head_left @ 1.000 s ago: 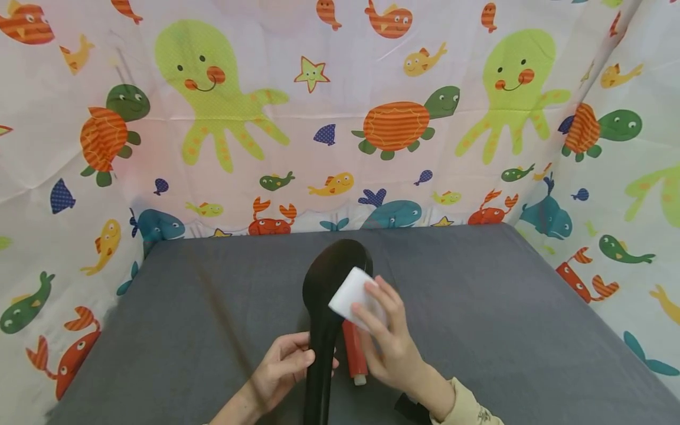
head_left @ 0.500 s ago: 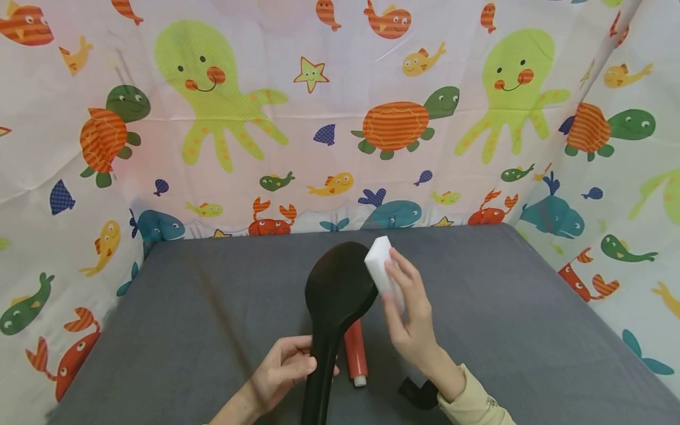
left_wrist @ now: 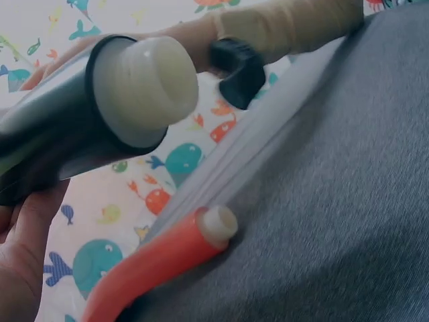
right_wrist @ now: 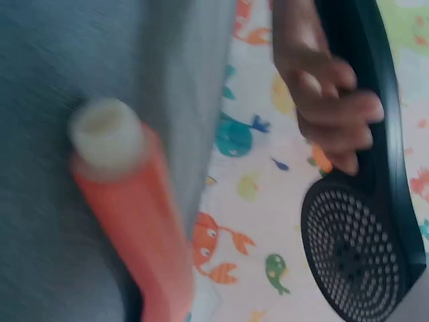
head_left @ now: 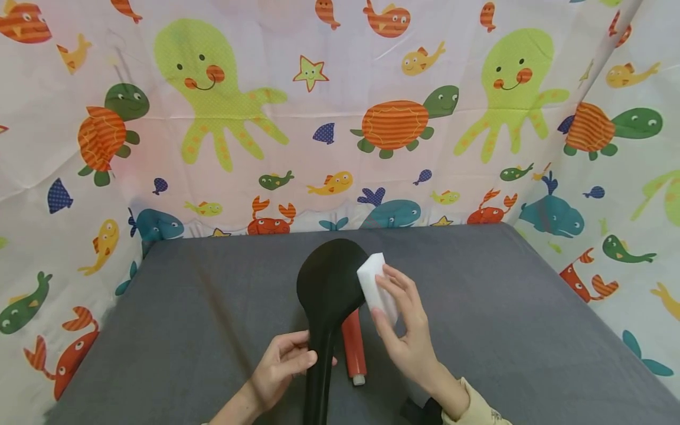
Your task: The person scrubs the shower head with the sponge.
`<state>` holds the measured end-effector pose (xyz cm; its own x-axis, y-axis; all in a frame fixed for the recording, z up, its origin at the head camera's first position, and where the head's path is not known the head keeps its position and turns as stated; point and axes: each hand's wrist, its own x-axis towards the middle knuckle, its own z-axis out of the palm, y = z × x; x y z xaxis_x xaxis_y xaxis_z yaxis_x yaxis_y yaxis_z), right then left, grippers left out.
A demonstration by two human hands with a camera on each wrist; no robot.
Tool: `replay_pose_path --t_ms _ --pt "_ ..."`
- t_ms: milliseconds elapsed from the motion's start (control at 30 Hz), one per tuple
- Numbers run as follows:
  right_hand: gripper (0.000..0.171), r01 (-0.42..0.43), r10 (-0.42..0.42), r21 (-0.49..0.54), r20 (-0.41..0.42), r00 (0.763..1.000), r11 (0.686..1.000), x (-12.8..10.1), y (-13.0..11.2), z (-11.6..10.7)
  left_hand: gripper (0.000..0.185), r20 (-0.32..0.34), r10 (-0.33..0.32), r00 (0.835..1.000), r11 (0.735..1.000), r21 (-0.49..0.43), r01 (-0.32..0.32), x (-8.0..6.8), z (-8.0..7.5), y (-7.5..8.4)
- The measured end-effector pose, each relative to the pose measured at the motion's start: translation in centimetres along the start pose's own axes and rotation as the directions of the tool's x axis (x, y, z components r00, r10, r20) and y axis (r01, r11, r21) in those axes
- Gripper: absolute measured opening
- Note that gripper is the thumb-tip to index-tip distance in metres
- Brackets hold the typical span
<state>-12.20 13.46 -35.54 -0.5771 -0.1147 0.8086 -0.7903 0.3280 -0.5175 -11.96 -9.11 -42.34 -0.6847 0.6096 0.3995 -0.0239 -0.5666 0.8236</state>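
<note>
My left hand (head_left: 281,369) grips the handle of a black hand shower head (head_left: 330,286), held upright with its smooth back toward the head camera. In the right wrist view the shower head's perforated spray face (right_wrist: 350,251) shows, below the left fingers. The handle's pale threaded end (left_wrist: 157,84) is close up in the left wrist view. A white sponge block (head_left: 376,286) is pinched in my right hand (head_left: 409,333), at the right edge of the shower head's round part. Whether the two touch is hard to tell.
Behind the shower head lies a red tube-shaped handle (head_left: 353,348) with a whitish end, partly hidden. A small black curved piece (head_left: 423,411) is beside the right sleeve (head_left: 473,407). Grey cloth (head_left: 212,295) covers the table, and a sea-animal curtain (head_left: 319,106) surrounds it.
My right hand moved the sponge from in front of the shower head to its right edge, first up, then slightly down and left. The shower head shifted a little; the left hand kept its grip.
</note>
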Motion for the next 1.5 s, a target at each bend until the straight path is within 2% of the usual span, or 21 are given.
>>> replay_pose_path --t_ms 100,167,267,333,433,500,600,667,767,900,1000,1100,1200,1267,1367,1433,1500 --pt "0.043 0.018 -0.018 -0.038 -0.001 1.0 0.999 -0.2 -0.2 0.2 0.033 -0.002 0.002 1.0 1.0 0.019 -0.002 0.0 -0.2 0.0" --pt "0.044 -0.008 0.008 -0.008 -0.01 1.0 1.0 0.0 0.5 -0.2 0.032 0.026 0.005 1.0 1.0 0.026 -0.006 0.0 -0.3 0.0" --pt "0.043 -0.124 0.125 0.063 -0.011 0.992 0.99 0.4 2.2 -1.2 0.035 0.101 0.009 0.995 1.0 0.014 -0.011 0.0 -0.2 0.1" --pt "0.039 -0.237 0.238 0.112 0.012 0.971 0.965 0.8 3.2 -1.9 0.038 0.155 -0.002 0.988 1.0 0.001 0.002 0.0 -0.1 0.2" --pt "0.035 -0.382 0.376 0.137 0.066 0.924 0.914 1.3 4.0 -3.0 0.042 0.214 -0.031 0.976 0.999 -0.008 0.034 0.1 0.1 0.3" --pt "0.033 -0.439 0.43 0.136 0.091 0.898 0.888 1.5 4.2 -3.4 0.043 0.225 -0.037 0.974 0.999 0.004 0.037 0.1 0.2 0.3" --pt "0.033 -0.473 0.465 0.104 0.091 0.881 0.875 1.3 4.1 -3.7 0.041 0.202 -0.018 0.979 0.999 0.034 0.011 0.1 0.2 0.3" --pt "0.033 -0.467 0.463 0.086 0.065 0.884 0.88 0.9 4.0 -3.6 0.04 0.169 0.011 0.986 0.998 0.064 -0.022 0.1 0.1 0.3" --pt "0.034 -0.434 0.432 0.095 0.045 0.901 0.896 -0.1 3.5 -2.9 0.04 0.111 0.046 0.993 0.992 0.113 -0.059 0.1 0.0 0.4" --pt "0.039 -0.393 0.386 0.154 0.074 0.92 0.907 -1.4 3.0 -2.0 0.039 0.061 0.076 0.995 0.976 0.202 -0.087 0.1 -0.5 0.7" --pt "0.039 -0.392 0.383 0.166 0.085 0.92 0.905 -1.7 2.9 -2.0 0.039 0.053 0.068 0.996 0.961 0.264 -0.08 0.1 -0.8 1.1" --pt "0.036 -0.389 0.383 0.151 0.066 0.921 0.909 -1.0 3.0 -2.4 0.039 0.05 0.024 0.998 0.941 0.336 -0.04 0.0 -1.0 1.4" --pt "0.035 -0.353 0.349 0.139 0.055 0.936 0.925 0.2 2.9 -2.7 0.039 0.065 0.0 0.998 0.888 0.46 -0.03 -0.1 -1.0 1.5" --pt "0.036 -0.298 0.292 0.109 0.066 0.954 0.948 1.0 2.8 -2.8 0.041 0.067 -0.006 0.998 0.827 0.561 -0.033 -0.1 -0.9 1.4" --pt "0.038 -0.184 0.182 0.017 0.094 0.979 0.983 1.9 2.4 -2.6 0.045 0.092 0.035 0.995 0.691 0.718 -0.09 -0.1 -0.6 1.1" --pt "0.04 -0.109 0.112 -0.04 0.102 0.988 0.993 2.1 2.3 -2.5 0.045 0.105 0.064 0.992 0.597 0.793 -0.123 -0.1 -0.3 1.0" --pt "0.042 -0.07 0.077 -0.076 0.096 0.992 0.995 2.2 2.4 -2.7 0.044 0.104 0.101 0.989 0.497 0.856 -0.141 -0.1 -0.1 1.0"
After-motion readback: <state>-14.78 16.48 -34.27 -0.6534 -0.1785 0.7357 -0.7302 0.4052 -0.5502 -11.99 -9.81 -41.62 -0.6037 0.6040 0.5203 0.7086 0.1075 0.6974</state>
